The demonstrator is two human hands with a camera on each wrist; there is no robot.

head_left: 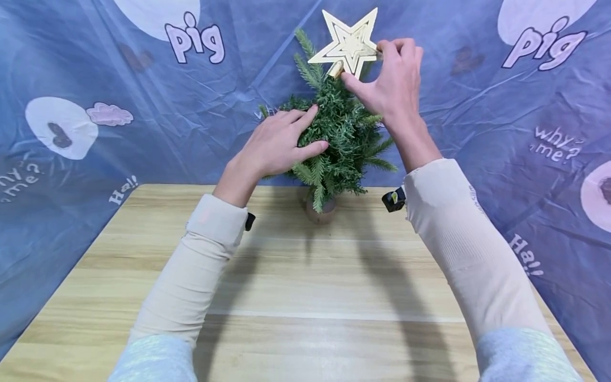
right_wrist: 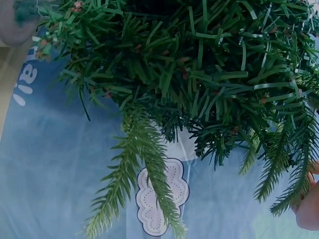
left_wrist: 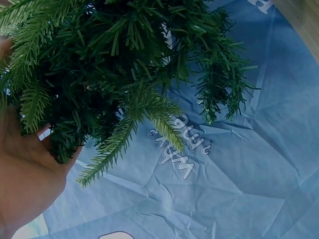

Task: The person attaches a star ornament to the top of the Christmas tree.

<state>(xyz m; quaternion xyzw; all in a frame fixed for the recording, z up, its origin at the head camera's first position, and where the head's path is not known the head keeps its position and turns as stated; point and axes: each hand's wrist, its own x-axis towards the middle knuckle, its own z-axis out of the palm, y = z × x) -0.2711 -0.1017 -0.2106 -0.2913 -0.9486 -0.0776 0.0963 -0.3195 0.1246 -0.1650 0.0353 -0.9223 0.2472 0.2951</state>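
A small artificial Christmas tree (head_left: 341,127) with dark green tinsel foliage and lighter sprigs stands upright at the table's back. At its top is a gold star (head_left: 352,46), tilted, with a short gold tube (head_left: 336,69) at its underside. My right hand (head_left: 398,79) pinches the star's right side between thumb and fingers. With fingers and thumb spread, my left hand (head_left: 281,138) rests against the tree's left side. In the left wrist view, foliage (left_wrist: 134,55) hides part of the left hand (left_wrist: 30,174). The right wrist view shows the dense branches (right_wrist: 209,74) but not the star.
The tree's rounded base (head_left: 321,209) sits on the light wood table (head_left: 305,281). Behind and beside the table hangs a wrinkled blue cloth (head_left: 267,48) with printed words and shapes. A small black camera (head_left: 394,199) is worn at the right wrist.
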